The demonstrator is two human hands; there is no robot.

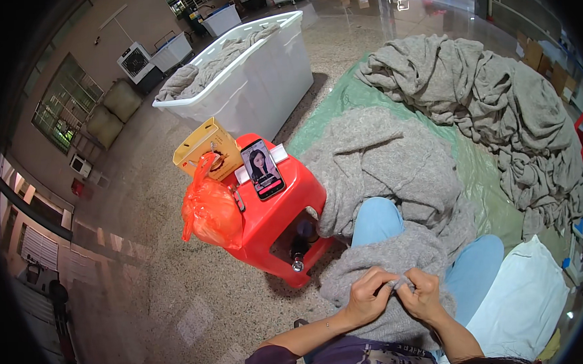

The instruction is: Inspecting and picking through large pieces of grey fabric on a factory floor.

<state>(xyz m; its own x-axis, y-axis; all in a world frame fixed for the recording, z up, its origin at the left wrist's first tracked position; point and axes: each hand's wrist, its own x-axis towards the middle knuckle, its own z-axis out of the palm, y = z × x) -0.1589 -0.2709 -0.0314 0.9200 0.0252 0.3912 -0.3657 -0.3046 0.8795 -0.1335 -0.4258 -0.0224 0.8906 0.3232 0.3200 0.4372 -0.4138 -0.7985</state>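
Observation:
Grey knitted fabric (399,255) lies across my lap, over my legs in light blue trousers. My left hand (369,297) is closed, thumb and fingers pinching a small fold of the knit. Close against it, my right hand (421,296) pinches the same fold from the other side. The fingertips of both hands nearly meet, and whether anything small sits between them is hidden. More of the knit spreads from my knees onto the floor ahead.
To the left stands a red plastic stool (285,195) bearing a propped phone (262,170), an orange plastic bag (211,208) and a yellow paper bag (205,147). Behind it is a white bin (254,79) with grey knits. A long knit heap (469,83) lies right on green sheeting (334,118).

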